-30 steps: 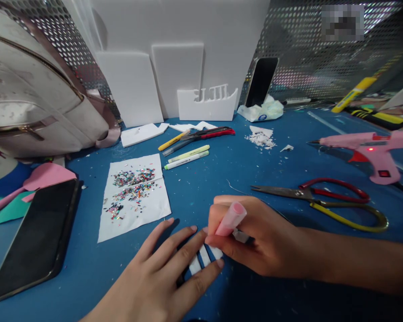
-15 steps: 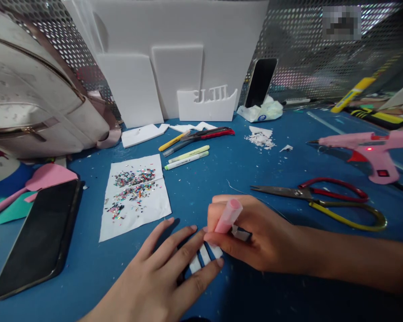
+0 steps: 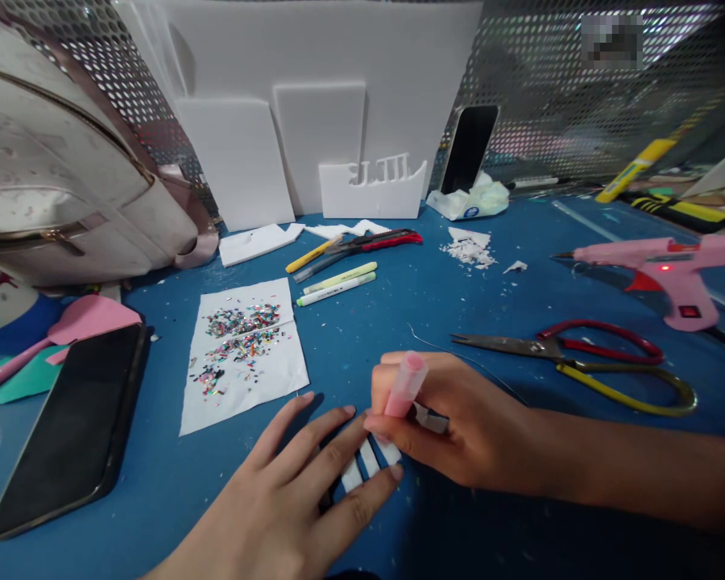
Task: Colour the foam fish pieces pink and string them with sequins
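Observation:
In the head view my right hand (image 3: 453,423) is closed round a pink marker (image 3: 406,383) with a translucent end, tilted upward. Its lower tip is hidden behind my fingers. Beneath the two hands lies a small white foam cut-out (image 3: 368,459) with narrow bars, partly covered. My left hand (image 3: 302,483) lies flat with fingers spread, its thumb and fingertips touching the cut-out's edges. A white paper sheet (image 3: 199,415) strewn with multicoloured glitter bits lies beyond my left fingertips. Scissors (image 3: 532,346) with red and yellow handles rest beyond my right wrist.
A pink glue gun (image 3: 652,258) with a red light stands at right. Utility knife (image 3: 362,246) and pale green markers (image 3: 338,286) lie mid-table. White foam boards (image 3: 235,161) lean at the back. A black phone (image 3: 66,435) and a backpack (image 3: 66,161) are at left.
The upper end of the pink marker has tipped slightly left and up, with a small shift of my right hand. My left hand and the foam cut-out stay in place.

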{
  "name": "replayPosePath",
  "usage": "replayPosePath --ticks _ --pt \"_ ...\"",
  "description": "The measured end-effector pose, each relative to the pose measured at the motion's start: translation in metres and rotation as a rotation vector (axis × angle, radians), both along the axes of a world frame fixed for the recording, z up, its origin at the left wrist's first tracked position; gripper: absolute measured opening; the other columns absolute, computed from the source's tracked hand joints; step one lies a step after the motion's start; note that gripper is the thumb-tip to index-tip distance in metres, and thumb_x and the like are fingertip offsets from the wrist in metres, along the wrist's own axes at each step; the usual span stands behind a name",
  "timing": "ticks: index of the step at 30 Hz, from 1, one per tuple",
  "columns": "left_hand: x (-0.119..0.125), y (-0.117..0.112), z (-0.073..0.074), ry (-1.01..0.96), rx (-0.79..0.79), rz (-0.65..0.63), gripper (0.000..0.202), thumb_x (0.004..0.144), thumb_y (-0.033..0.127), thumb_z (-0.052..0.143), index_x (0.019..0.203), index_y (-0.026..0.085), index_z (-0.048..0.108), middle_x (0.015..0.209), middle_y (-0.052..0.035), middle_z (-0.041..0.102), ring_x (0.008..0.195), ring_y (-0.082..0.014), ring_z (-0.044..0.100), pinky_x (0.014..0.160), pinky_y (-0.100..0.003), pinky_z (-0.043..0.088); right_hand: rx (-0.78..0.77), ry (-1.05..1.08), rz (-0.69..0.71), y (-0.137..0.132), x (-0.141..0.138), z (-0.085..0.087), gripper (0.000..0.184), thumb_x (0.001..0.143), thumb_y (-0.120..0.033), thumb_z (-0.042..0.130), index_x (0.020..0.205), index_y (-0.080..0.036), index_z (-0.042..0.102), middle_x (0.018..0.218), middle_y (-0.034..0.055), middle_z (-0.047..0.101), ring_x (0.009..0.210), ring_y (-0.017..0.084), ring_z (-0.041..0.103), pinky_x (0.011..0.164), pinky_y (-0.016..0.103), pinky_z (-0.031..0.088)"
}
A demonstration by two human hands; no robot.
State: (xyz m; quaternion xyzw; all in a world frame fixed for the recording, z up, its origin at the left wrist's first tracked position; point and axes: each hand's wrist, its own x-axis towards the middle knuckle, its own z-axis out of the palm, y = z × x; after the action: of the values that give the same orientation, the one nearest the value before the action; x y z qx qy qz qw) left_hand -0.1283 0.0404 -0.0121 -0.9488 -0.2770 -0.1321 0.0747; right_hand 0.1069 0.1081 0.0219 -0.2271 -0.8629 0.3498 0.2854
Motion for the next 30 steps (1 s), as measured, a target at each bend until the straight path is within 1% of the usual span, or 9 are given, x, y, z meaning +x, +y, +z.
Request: replayPosePath --ticks 5,9,13,17,21,24,26,30 --pt "0.0002 0.0002 0.0013 0.038 -0.01 -0.018 0.059 0.103 0.059 0.03 0.152 0.028 0.039 0.144 -0.0097 0.056 0.134 -0.0315 0.044 0.119 -0.056 0.008 -0.007 -0.009 0.002 0.0009 -0.0006 -0.0007 0.023 0.099 -0.023 0.053 0.078 -0.019 0.045 0.071 -0.0016 0.057 0.062 0.011 0.048 0.068 0.028 0.039" --pt "0.0 0.0011 0.0043 0.038 -0.033 -0.018 0.059 0.103 0.058 0.03 0.153 0.028 0.038 0.143 -0.0091 0.057 0.134 -0.0306 0.045 0.12 -0.054 0.005 -0.015 -0.014 -0.005 0.0001 -0.0013 -0.0008 0.023 0.098 -0.022 0.054 0.077 -0.019 0.046 0.068 -0.0026 0.053 0.061 0.011 0.045 0.065 0.027 0.037" --pt "-0.0017 0.0006 0.0045 0.044 -0.028 -0.029 0.06 0.103 0.057 0.031 0.154 0.026 0.037 0.142 -0.009 0.058 0.134 -0.0301 0.043 0.12 -0.054 0.003 -0.005 0.006 -0.005 -0.0017 0.0006 -0.0012 0.022 0.099 -0.022 0.054 0.078 -0.019 0.046 0.07 -0.0014 0.059 0.064 0.011 0.05 0.067 0.028 0.037" --pt "-0.0024 0.0001 0.0026 0.06 -0.024 -0.029 0.062 0.103 0.059 0.031 0.154 0.024 0.036 0.146 -0.0105 0.055 0.136 -0.0318 0.042 0.119 -0.056 0.004 -0.018 0.0 -0.012 0.0 0.0028 0.0014 0.022 0.098 -0.023 0.054 0.077 -0.018 0.05 0.072 0.0005 0.061 0.065 0.012 0.052 0.067 0.028 0.039" --pt "-0.0023 0.0007 0.0019 0.076 -0.008 -0.023 0.063 0.102 0.06 0.03 0.154 0.024 0.035 0.15 -0.0111 0.051 0.136 -0.0323 0.043 0.119 -0.058 0.007 -0.121 -0.025 -0.024 0.0036 0.0035 0.0069 0.022 0.098 -0.022 0.052 0.077 -0.015 0.058 0.073 0.003 0.064 0.065 0.013 0.055 0.065 0.027 0.042" --pt "-0.0027 0.0004 0.0023 0.079 0.02 -0.023 0.064 0.102 0.061 0.031 0.153 0.024 0.037 0.15 -0.0108 0.051 0.135 -0.0322 0.045 0.119 -0.059 0.011 -0.218 -0.004 -0.013 0.0056 0.0042 0.0088 0.026 0.1 -0.026 0.053 0.079 -0.013 0.062 0.075 0.0045 0.068 0.065 0.012 0.059 0.064 0.025 0.044" --pt "-0.0026 -0.0006 0.0032 0.088 0.013 -0.028 0.063 0.102 0.06 0.032 0.154 0.024 0.037 0.15 -0.0102 0.051 0.135 -0.0316 0.045 0.12 -0.058 0.009 -0.288 0.007 -0.021 0.0064 0.0052 0.0086 0.028 0.101 -0.03 0.055 0.081 -0.012 0.064 0.076 0.005 0.07 0.063 0.011 0.06 0.063 0.024 0.045" --pt "-0.0008 -0.0038 0.0066 0.118 -0.042 0.024 0.051 0.106 0.041 0.038 0.155 0.028 0.032 0.155 -0.0064 0.046 0.141 -0.0287 0.039 0.121 -0.057 0.005 -0.368 0.013 -0.069 0.0077 0.0076 0.0088 0.028 0.1 -0.033 0.058 0.082 -0.013 0.065 0.076 0.0042 0.072 0.056 0.009 0.057 0.053 0.022 0.041"
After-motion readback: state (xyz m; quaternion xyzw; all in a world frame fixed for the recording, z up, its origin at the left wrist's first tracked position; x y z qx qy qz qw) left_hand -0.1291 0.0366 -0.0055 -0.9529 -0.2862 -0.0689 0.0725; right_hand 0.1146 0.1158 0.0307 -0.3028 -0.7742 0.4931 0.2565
